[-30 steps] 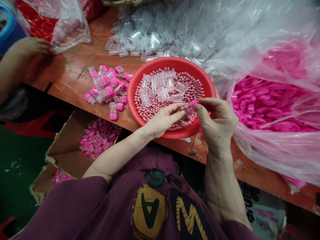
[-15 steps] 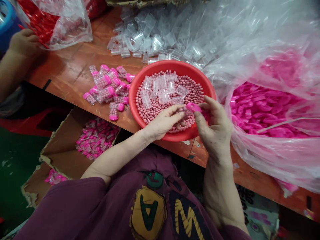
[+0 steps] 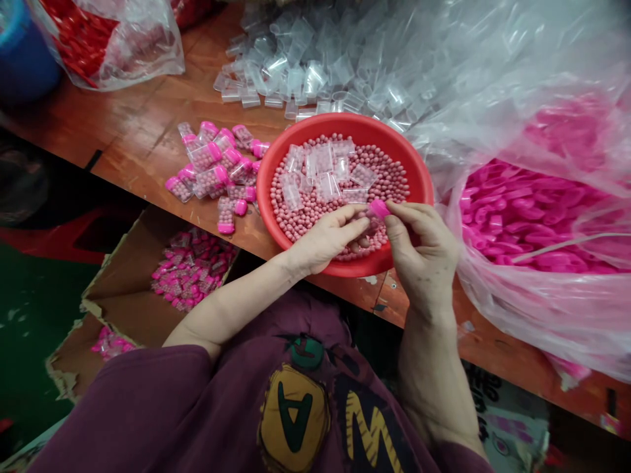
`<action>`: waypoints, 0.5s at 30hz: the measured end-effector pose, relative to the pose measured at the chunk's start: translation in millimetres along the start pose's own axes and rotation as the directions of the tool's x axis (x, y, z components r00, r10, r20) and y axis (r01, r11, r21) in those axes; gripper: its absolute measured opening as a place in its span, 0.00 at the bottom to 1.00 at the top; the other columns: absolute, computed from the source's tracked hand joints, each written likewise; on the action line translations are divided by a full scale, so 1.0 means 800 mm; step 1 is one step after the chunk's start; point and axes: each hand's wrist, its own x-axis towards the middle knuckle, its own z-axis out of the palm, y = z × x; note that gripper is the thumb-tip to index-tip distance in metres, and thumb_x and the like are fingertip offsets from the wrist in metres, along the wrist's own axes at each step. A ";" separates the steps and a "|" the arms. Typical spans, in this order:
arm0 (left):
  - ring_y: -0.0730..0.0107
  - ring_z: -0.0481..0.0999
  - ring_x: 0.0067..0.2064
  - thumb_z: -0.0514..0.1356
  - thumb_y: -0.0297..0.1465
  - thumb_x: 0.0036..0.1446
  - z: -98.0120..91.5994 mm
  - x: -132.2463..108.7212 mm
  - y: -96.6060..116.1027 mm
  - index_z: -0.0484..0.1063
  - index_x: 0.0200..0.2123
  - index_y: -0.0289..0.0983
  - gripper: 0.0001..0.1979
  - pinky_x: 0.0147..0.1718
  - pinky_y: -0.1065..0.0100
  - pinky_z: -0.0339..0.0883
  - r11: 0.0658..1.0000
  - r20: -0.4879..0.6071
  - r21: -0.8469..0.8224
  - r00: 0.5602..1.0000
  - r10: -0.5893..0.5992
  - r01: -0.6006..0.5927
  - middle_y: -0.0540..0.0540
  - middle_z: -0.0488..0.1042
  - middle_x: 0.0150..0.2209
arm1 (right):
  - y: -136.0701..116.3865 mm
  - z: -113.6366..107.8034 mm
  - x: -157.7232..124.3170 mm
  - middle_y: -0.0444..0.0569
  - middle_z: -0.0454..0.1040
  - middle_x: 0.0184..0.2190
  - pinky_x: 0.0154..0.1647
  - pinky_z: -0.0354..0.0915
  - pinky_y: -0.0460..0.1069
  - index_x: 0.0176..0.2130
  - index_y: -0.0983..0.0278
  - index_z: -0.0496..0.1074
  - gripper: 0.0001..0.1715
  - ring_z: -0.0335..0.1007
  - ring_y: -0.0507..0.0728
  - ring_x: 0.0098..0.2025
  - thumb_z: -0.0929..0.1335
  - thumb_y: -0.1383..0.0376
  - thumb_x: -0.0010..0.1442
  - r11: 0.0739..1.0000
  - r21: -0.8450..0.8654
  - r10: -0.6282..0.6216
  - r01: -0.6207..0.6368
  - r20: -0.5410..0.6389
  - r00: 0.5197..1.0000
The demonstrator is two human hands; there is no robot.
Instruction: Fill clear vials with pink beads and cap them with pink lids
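Observation:
Above the near side of a red bowl (image 3: 428, 187), my left hand (image 3: 328, 238) is closed around a small clear bottle, mostly hidden by the fingers. A bright pink cap (image 3: 378, 209) sits at the bottle's right end. My right hand (image 3: 424, 246) pinches this cap between thumb and fingers. Pink beads (image 3: 389, 174) fill much of the bowl, and several clear tubes (image 3: 321, 161) lie on top of them. Left of the bowl is a pile of capped bottles (image 3: 210, 154) with beads inside.
Empty clear tubes (image 3: 296, 72) heap at the back. A plastic bag (image 3: 532, 309) of pink caps (image 3: 537, 217) stands at right. Below the table's left edge, a cardboard box (image 3: 133, 282) holds more bead bottles. Red pieces (image 3: 81, 43) in a bag and a blue bucket (image 3: 24, 59) stand far left.
My right thumb and fingers have closed onto the pink cap, which is turned a little. The other person's hand at the far left has gone out of view.

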 end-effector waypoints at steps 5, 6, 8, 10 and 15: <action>0.74 0.75 0.39 0.68 0.34 0.70 -0.002 0.001 -0.003 0.81 0.52 0.38 0.11 0.41 0.71 0.72 0.999 0.003 -0.039 1.000 0.020 -0.020 0.48 0.78 0.41 | 0.002 0.001 -0.001 0.50 0.85 0.45 0.52 0.81 0.58 0.51 0.55 0.86 0.10 0.84 0.60 0.47 0.73 0.59 0.74 1.000 -0.004 -0.012 0.012 0.002 1.000; 0.74 0.75 0.38 0.68 0.34 0.70 -0.002 0.001 -0.003 0.82 0.52 0.38 0.10 0.40 0.71 0.72 0.999 0.001 -0.040 1.000 0.017 -0.017 0.48 0.78 0.40 | 0.003 0.002 -0.002 0.51 0.85 0.45 0.51 0.82 0.58 0.51 0.56 0.86 0.11 0.84 0.61 0.47 0.73 0.59 0.74 1.000 -0.018 -0.023 0.024 0.007 1.000; 0.75 0.74 0.36 0.67 0.35 0.71 -0.002 0.002 -0.004 0.82 0.52 0.39 0.10 0.39 0.71 0.71 1.000 -0.009 -0.030 1.000 0.006 -0.007 0.48 0.78 0.39 | 0.003 0.003 -0.002 0.52 0.85 0.46 0.51 0.82 0.59 0.51 0.56 0.86 0.12 0.84 0.61 0.47 0.71 0.58 0.75 0.998 -0.051 -0.047 0.049 0.037 0.998; 0.75 0.72 0.35 0.66 0.35 0.71 0.000 0.001 -0.003 0.82 0.50 0.39 0.09 0.36 0.71 0.69 1.000 -0.028 -0.019 1.000 0.014 -0.015 0.48 0.77 0.38 | 0.003 0.004 -0.002 0.53 0.85 0.47 0.52 0.82 0.61 0.51 0.55 0.86 0.13 0.84 0.62 0.47 0.70 0.58 0.75 0.995 -0.071 -0.065 0.071 0.081 0.995; 0.77 0.70 0.34 0.71 0.36 0.67 0.008 -0.006 0.007 0.80 0.46 0.38 0.10 0.35 0.72 0.68 0.995 -0.057 -0.025 0.994 0.094 -0.096 0.51 0.73 0.36 | 0.005 0.002 -0.004 0.53 0.84 0.46 0.50 0.81 0.61 0.51 0.55 0.86 0.16 0.83 0.62 0.46 0.70 0.53 0.76 0.997 0.010 -0.076 0.075 0.090 0.993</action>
